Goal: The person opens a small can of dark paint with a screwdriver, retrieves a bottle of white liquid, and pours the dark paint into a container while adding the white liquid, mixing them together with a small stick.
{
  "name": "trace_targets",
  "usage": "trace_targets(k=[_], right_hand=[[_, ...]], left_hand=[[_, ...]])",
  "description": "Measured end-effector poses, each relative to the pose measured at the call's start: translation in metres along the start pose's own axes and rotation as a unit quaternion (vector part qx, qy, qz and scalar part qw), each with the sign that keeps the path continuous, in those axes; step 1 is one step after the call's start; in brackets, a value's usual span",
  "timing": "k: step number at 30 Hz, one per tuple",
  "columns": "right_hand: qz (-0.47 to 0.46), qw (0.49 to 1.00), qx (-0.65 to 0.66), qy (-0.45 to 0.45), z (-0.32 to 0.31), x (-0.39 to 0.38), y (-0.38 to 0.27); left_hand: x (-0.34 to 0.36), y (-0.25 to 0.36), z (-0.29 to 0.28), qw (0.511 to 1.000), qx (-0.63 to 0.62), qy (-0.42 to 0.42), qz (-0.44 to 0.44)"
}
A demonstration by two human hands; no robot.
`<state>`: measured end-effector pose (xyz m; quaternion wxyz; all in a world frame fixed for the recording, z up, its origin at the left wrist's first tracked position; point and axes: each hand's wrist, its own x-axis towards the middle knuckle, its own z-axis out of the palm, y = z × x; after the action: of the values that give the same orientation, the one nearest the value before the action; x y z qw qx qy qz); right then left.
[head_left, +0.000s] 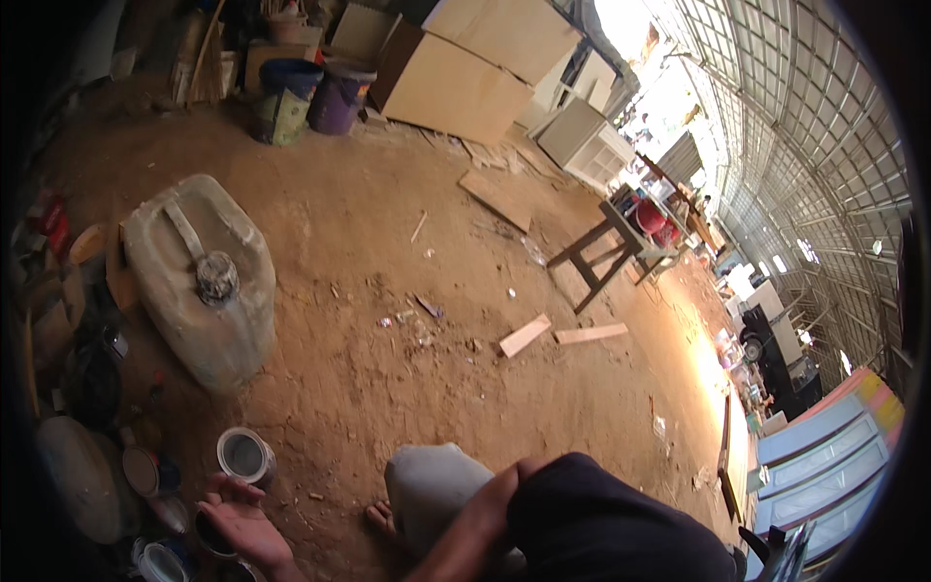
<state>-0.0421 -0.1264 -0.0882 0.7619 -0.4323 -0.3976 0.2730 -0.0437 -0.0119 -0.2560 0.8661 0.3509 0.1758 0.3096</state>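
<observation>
My left hand (238, 519) comes in at the lower left, palm partly turned up. Its fingers are loosely bent and apart, and nothing shows in them. Just beyond the fingertips an open round can (245, 456) with a pale rim stands on the dirt floor. More open cans, including an upright one (160, 563) near the lower edge, crowd around the hand. My right forearm (475, 529) slants down to the lower edge from a dark sleeve (611, 524). The right hand is out of sight. A knee in grey cloth (434, 495) is bent beside that forearm.
A large dirty plastic jerrycan (208, 281) lies at the left. Wood strips (525, 335) and scraps litter the dirt floor (359, 262). A wooden sawhorse (592, 254) stands at the right, buckets (341, 97) and board panels (461, 82) at the back, blue panels (824, 456) far right.
</observation>
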Motion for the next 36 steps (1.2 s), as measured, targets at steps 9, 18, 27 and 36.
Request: trace_targets(k=[9, 18, 27, 36], right_hand=[[0.086, 0.99, -0.024, -0.114, -0.01, -0.003, 0.007], [0.146, 0.948, -0.178, -0.219, -0.009, -0.05, 0.008], [0.266, 0.962, -0.051, 0.023, -0.002, 0.002, -0.011], [0.155, 0.965, -0.173, -0.121, -0.022, -0.037, 0.005]], left_hand=[[0.002, 0.009, 0.004, 0.998, -0.02, 0.064, 0.016], [-0.022, -0.012, 0.038, 0.991, 0.057, -0.073, -0.099], [-0.035, 0.008, 0.05, 0.98, 0.066, -0.115, -0.15], [-0.023, 0.0, 0.038, 0.989, 0.051, -0.113, -0.084]])
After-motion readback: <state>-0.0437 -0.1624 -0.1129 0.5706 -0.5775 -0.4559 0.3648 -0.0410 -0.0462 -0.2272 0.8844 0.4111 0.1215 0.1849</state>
